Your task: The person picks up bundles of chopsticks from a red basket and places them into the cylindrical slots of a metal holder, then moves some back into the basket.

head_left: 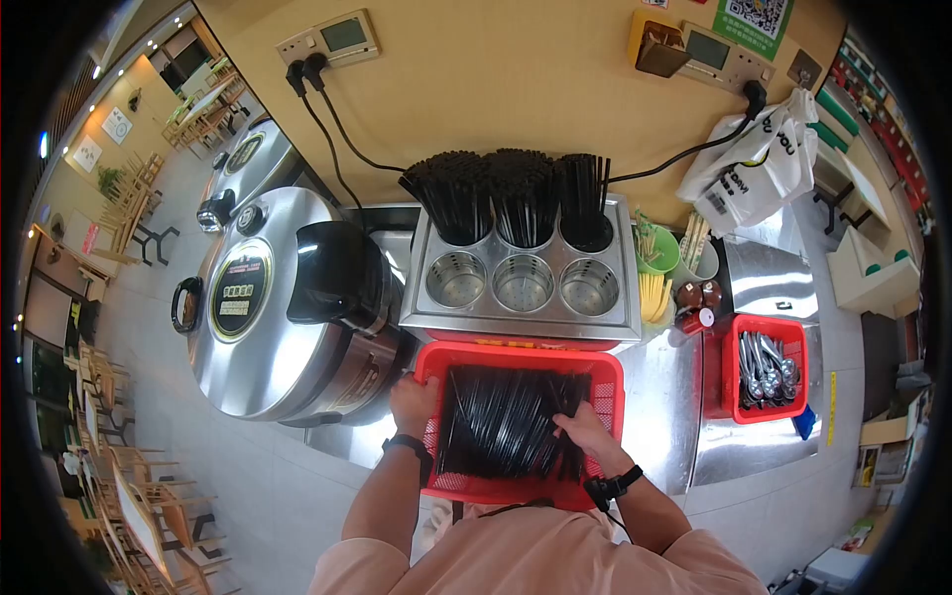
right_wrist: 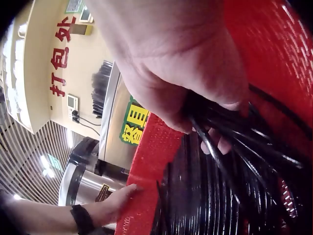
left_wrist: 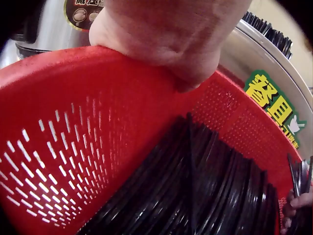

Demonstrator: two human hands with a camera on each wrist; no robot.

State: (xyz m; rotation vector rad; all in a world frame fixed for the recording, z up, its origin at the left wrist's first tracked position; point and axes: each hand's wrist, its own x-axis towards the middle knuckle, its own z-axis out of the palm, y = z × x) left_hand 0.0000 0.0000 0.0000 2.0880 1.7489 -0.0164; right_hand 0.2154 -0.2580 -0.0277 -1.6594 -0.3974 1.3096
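Note:
A red plastic basket (head_left: 609, 382) with slotted walls sits right in front of the person's body, filled with black chopsticks (head_left: 501, 421) lying side by side. My left hand (head_left: 414, 402) grips the basket's left rim; the left wrist view shows its palm side over the edge, with most fingers hidden behind the wall. Inside the basket at the right, my right hand (head_left: 590, 433) holds a bunch of chopsticks (right_wrist: 230, 129), thumb and fingers curled round it. The bunch's ends fan out over the other chopsticks in the right wrist view.
Behind the basket stands a steel holder (head_left: 412, 297), its back cups full of black chopsticks (head_left: 523, 198), its front row perforated cups (head_left: 456, 281). A large cooker (head_left: 268, 327) stands left. Rightward are sauce jars (head_left: 696, 319) and a red basket (head_left: 734, 377) of spoons.

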